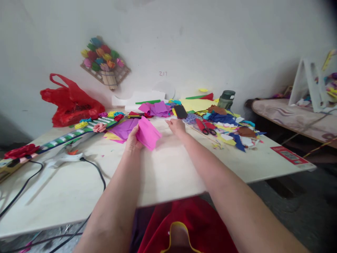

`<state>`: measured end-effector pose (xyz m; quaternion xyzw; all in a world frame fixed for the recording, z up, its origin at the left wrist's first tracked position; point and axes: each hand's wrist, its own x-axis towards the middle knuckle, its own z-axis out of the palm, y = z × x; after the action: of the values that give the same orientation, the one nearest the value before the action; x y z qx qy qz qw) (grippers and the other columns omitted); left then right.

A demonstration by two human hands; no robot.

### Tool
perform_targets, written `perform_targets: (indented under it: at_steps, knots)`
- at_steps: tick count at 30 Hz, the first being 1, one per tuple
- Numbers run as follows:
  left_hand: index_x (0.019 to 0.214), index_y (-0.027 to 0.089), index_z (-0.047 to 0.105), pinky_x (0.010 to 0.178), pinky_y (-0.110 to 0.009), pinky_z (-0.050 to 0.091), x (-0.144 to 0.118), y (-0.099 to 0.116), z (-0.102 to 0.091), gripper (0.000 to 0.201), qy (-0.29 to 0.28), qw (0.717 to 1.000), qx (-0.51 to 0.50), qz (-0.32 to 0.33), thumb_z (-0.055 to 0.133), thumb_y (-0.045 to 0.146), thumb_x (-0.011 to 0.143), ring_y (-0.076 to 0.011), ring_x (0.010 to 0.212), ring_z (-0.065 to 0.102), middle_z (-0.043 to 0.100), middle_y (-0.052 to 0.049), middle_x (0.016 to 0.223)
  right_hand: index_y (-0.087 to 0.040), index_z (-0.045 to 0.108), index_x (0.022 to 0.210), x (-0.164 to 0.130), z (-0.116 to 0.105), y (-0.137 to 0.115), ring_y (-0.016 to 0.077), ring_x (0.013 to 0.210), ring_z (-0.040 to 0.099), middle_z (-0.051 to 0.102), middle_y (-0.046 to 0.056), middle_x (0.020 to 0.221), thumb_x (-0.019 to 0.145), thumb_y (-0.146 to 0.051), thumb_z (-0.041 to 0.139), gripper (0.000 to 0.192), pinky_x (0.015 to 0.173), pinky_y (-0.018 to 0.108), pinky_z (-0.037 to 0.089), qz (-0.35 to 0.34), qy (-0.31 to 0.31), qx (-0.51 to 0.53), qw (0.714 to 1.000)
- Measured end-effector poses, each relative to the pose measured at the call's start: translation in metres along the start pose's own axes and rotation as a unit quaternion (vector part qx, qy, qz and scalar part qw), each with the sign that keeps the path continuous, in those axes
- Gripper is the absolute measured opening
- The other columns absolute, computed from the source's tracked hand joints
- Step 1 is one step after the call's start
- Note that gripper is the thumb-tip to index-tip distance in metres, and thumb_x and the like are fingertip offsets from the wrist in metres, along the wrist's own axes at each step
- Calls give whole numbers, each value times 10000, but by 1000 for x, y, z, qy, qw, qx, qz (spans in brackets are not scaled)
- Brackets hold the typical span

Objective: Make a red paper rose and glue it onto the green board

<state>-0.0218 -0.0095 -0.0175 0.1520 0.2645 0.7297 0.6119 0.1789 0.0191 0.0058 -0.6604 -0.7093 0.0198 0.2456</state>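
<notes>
My left hand (133,140) holds a sheet of bright pink paper (149,133) by its left edge, thumb on top, raised a little over the table. My right hand (178,127) is stretched forward over the table with its fingers drawn together. What lies between those fingertips is too small to make out. Just beyond it is a black phone-like slab (180,111). Purple paper sheets (125,128) lie left of the pink one, with more purple paper (159,109) farther back. Scissors (205,130) with dark handles rest to the right of my right hand.
Colourful paper scraps (223,119) cover the table's right side, before a dark green bottle (226,99). A red plastic bag (71,105) stands back left. A flower-trimmed green strip (71,136), a white stand (56,161) and a black cable (96,167) occupy the left.
</notes>
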Motion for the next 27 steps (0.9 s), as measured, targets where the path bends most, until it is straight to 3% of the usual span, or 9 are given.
perform_targets:
  at_steps: [2,5,10,13,15,17,20,23,27]
  knots:
    - [783,188,671,750,-260,540,2,0,-2,74,-6,1000,10,5,647,129,744,-152,694,668,708,-4,701,-231,682,1009,-3,12,-15,248,1013,608,690,100,1017,921,-474,361,413,856,351,441,23,-8,64,998]
    - [774,189,661,716,-247,533,4,-2,-4,91,-33,999,24,11,699,146,702,-151,680,662,699,-1,687,-267,571,1201,-9,30,-22,182,1006,607,661,39,1112,882,-464,454,393,837,303,462,38,-33,241,969]
    - [729,171,625,647,-225,519,1,-7,-3,172,-52,998,40,4,760,161,624,-129,606,628,668,10,632,-170,514,1264,-17,33,-16,158,988,613,575,101,1266,887,-594,273,616,729,240,488,63,-100,488,865]
    - [697,161,596,602,-214,501,-3,-8,1,194,-49,997,56,-5,770,157,611,-106,548,592,641,26,592,-115,559,1209,-20,26,-12,160,829,628,650,125,1098,859,-646,280,694,684,249,479,64,-175,573,798]
    - [683,158,578,590,-209,490,-5,-8,3,216,-49,997,65,-3,779,161,603,-98,542,584,632,31,586,-111,589,1157,-22,22,-13,161,756,617,677,110,962,835,-668,332,693,663,256,467,49,-199,601,773]
    - [697,156,575,601,-214,487,-6,-9,4,254,-62,995,77,-3,798,181,580,-101,560,591,636,31,605,-124,613,1102,-25,20,-16,160,713,606,680,82,860,804,-685,388,674,644,258,450,40,-210,607,765]
    - [710,150,578,628,-223,487,-6,-10,3,302,-80,993,92,-3,821,202,536,-102,576,594,638,28,624,-144,649,924,-27,20,-22,145,651,570,654,32,731,716,-667,545,572,610,250,415,40,-174,594,784]
    - [697,148,585,617,-223,481,-4,-12,3,288,-86,990,109,-5,817,198,535,-101,568,586,634,21,616,-162,614,726,-26,22,-26,121,608,520,604,-15,639,597,-516,712,389,605,246,397,41,-98,595,797]
    - [654,137,599,541,-222,463,-4,-12,2,224,-77,985,151,-14,799,165,555,-108,519,569,622,1,571,-174,576,635,-23,23,-24,104,579,494,564,-44,582,549,-296,724,210,618,251,403,77,-51,596,798]
